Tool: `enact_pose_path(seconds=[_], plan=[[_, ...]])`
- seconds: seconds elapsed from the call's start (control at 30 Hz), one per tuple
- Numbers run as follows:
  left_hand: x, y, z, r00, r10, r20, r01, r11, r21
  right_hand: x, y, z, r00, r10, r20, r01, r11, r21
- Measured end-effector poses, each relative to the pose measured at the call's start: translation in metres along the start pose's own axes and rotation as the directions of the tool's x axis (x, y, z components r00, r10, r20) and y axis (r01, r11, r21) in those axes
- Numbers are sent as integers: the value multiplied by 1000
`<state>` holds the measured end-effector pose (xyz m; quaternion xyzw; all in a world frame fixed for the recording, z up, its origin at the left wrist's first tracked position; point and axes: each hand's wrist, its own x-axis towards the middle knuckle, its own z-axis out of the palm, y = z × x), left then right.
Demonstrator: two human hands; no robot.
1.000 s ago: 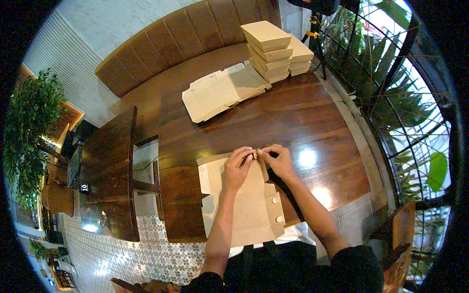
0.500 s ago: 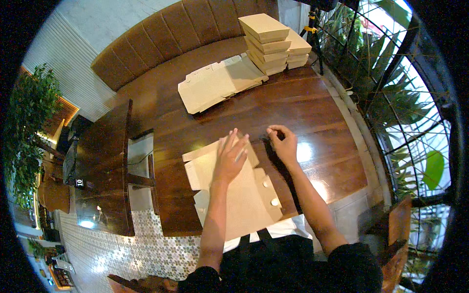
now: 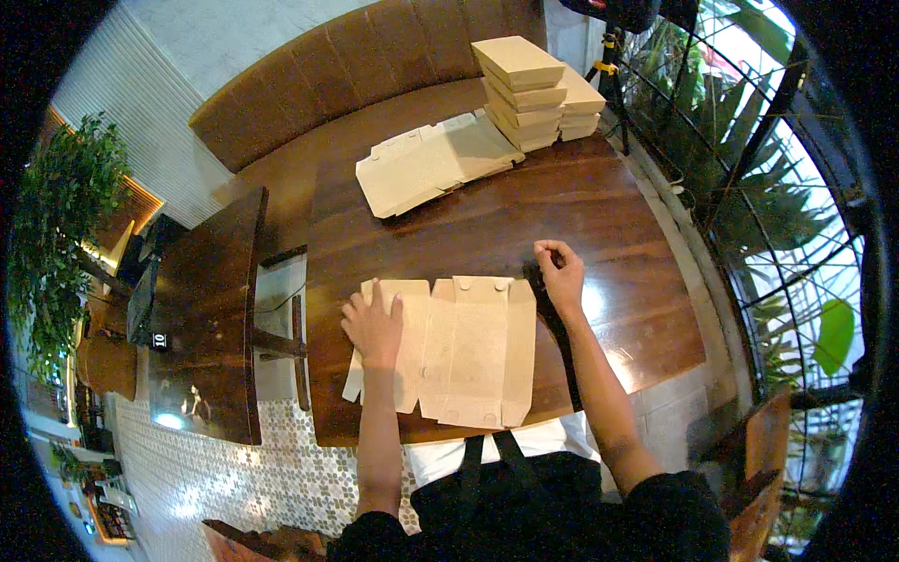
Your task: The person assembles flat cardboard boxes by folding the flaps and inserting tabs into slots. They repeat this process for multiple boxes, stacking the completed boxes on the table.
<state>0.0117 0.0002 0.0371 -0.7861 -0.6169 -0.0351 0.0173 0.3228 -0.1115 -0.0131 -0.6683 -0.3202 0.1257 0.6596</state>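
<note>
A flat, unfolded cardboard box blank (image 3: 479,351) lies on the near part of the table, its creases, flaps and slots showing. My left hand (image 3: 373,328) rests on the blank's left panel, palm down with its fingers spread. Above the table, just beyond the blank's far right corner, is my right hand (image 3: 562,278). Its fingers are curled in towards the thumb, and I see nothing held in them.
Farther back on the dark wooden table (image 3: 449,239) lies a pile of flat box blanks (image 3: 435,164). Folded cardboard boxes (image 3: 520,89) stand stacked at the far right. A brown padded bench (image 3: 346,70) runs behind; a second table (image 3: 206,318) stands at left.
The box blank has turned and now lies squarer to the table's near edge. My left hand has shifted left onto its left panel. The right hand stays curled beside it.
</note>
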Motion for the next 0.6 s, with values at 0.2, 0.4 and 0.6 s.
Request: enact_pose_path(seconds=[0.2, 0.4, 0.6], plan=[[-16, -19, -4, 966, -237, -107, 245, 967, 71, -15, -19, 0, 973, -107, 203, 154, 959, -237], [-36, 30, 5, 820, 555, -141, -570, 765, -301, -31, -36, 9, 835, -204, 511, 462, 764, -450], [-8, 62, 39, 977, 212, -28, -214, 963, -163, -17, -28, -1, 830, 211, 516, -205, 976, -69]])
